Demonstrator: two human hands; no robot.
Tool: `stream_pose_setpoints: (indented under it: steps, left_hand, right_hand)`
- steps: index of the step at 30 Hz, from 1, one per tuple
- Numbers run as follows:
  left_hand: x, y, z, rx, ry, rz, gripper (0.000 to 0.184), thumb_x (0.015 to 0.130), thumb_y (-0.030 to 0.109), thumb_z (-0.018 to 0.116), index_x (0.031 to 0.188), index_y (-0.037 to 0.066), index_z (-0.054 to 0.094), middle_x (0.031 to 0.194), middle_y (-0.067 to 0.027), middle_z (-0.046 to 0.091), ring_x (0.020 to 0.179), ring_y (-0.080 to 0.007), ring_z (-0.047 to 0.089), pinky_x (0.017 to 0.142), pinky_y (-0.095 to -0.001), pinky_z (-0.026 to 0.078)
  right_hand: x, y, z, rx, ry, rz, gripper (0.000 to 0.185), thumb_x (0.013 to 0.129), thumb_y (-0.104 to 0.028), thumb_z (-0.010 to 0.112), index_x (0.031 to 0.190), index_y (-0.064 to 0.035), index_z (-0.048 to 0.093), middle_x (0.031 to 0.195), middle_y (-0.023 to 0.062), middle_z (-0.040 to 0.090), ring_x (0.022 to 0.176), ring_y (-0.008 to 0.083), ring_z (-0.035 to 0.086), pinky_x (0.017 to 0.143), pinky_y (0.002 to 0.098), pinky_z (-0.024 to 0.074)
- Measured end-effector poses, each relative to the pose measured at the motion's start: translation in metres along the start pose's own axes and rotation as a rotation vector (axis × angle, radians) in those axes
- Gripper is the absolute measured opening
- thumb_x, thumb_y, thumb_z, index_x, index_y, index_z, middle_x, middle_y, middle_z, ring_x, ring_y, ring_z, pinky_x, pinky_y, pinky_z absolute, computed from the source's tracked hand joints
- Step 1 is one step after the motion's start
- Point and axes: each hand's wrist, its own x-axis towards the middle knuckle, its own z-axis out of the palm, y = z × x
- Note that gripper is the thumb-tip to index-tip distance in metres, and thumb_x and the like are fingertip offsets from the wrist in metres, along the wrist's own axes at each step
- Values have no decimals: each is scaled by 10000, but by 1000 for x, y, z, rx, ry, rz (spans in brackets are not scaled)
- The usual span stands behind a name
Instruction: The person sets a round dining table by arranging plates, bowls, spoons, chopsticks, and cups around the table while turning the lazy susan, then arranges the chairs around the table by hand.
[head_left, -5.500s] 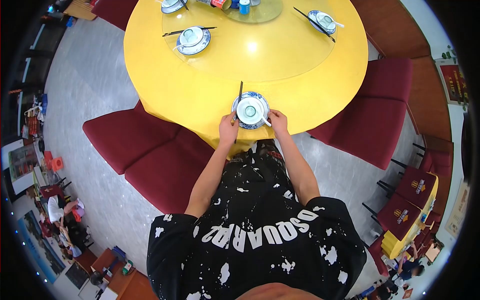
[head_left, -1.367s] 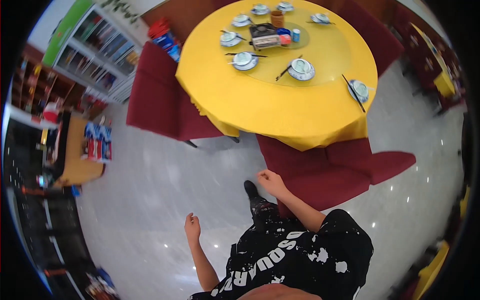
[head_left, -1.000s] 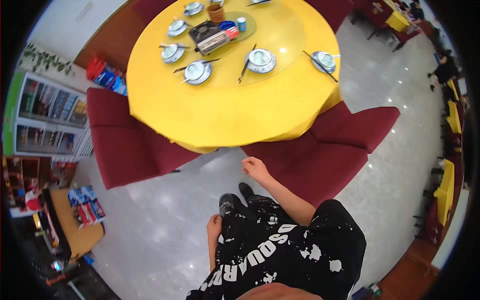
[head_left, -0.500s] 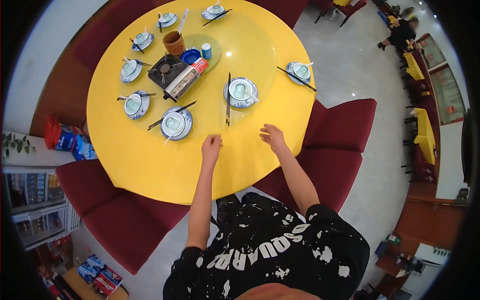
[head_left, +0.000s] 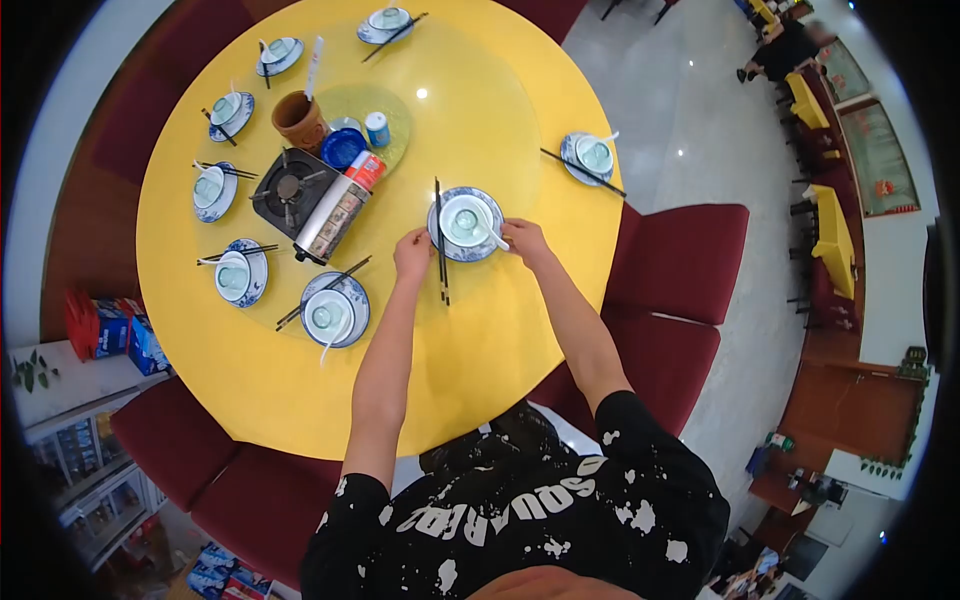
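A blue-and-white plate (head_left: 462, 252) lies on the yellow round table (head_left: 400, 400), between my two hands. On it sits a white bowl (head_left: 449, 215) with a clear glass (head_left: 467, 222) in it and a white spoon (head_left: 494, 238) across its right side. A pair of black chopsticks (head_left: 441, 250) lies over the plate's left edge. My left hand (head_left: 413, 254) pinches the plate's left rim, close to the chopsticks. At the right rim, by the spoon's handle, my right hand (head_left: 524, 241) is closed on the plate; its fingertips are partly hidden.
Several similar place settings ring the table, one (head_left: 335, 310) at the left front and another (head_left: 590, 158) at the right. A portable gas stove (head_left: 290, 190), a brown pot (head_left: 300, 120) and a blue-and-white can (head_left: 377, 128) stand towards the back. Red chairs (head_left: 660, 300) surround it; a person (head_left: 785, 50) is far right.
Both hands have moved forward from over the table's front to the sides of the nearest plate and closed on its rim. The view has shifted, and the distant person has moved slightly.
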Motion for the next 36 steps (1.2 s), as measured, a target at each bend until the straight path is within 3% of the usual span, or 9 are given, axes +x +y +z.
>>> stream_pose_setpoints:
  steps: [6, 10, 15, 22, 31, 36]
  left_hand:
    - [-18, 6, 10, 15, -8, -117, 195, 882, 93, 605, 982, -52, 690, 769, -79, 679, 629, -133, 638, 588, -254, 525]
    - [-65, -7, 29, -28, -30, -211, 180, 870, 60, 602, 987, -70, 646, 813, -102, 674, 667, -164, 662, 615, -289, 579]
    - [-146, -19, 67, 36, -21, -323, 175, 863, 44, 589, 974, -90, 604, 850, -142, 666, 699, -218, 683, 622, -341, 613]
    - [-220, -64, 135, -209, 13, -452, 177, 844, -16, 583, 998, -103, 569, 887, -166, 646, 713, -236, 684, 629, -343, 620]
    - [-227, -73, 188, -268, 131, -396, 204, 845, -27, 582, 1025, -88, 508, 920, -175, 617, 736, -245, 682, 635, -357, 620]
    - [-222, -73, 199, -284, 93, -478, 227, 847, -34, 580, 1031, -53, 450, 950, -182, 599, 744, -264, 691, 628, -365, 620]
  right_hand:
    - [12, 14, -11, -41, 65, -126, 203, 873, -86, 673, 1034, 37, 694, 857, 92, 696, 690, 172, 652, 637, 304, 548]
    - [-18, 22, -40, -216, 102, -163, 201, 846, -72, 674, 1001, 50, 709, 824, 95, 697, 669, 149, 638, 610, 283, 523]
    - [-46, 52, -91, -217, 26, -176, 209, 855, -79, 673, 1021, 42, 714, 839, 92, 702, 676, 145, 635, 616, 287, 521]
    - [-62, 71, -166, -321, -102, -153, 225, 875, -73, 665, 1067, 36, 708, 884, 78, 704, 744, 136, 632, 676, 273, 514]
    - [-45, 59, -196, -302, -157, -88, 227, 901, -97, 653, 1098, 4, 707, 925, 50, 700, 754, 121, 630, 668, 260, 517]
    - [-28, 50, -205, -366, -185, -82, 217, 869, -105, 679, 1050, 3, 731, 842, 51, 699, 688, 120, 623, 616, 258, 507]
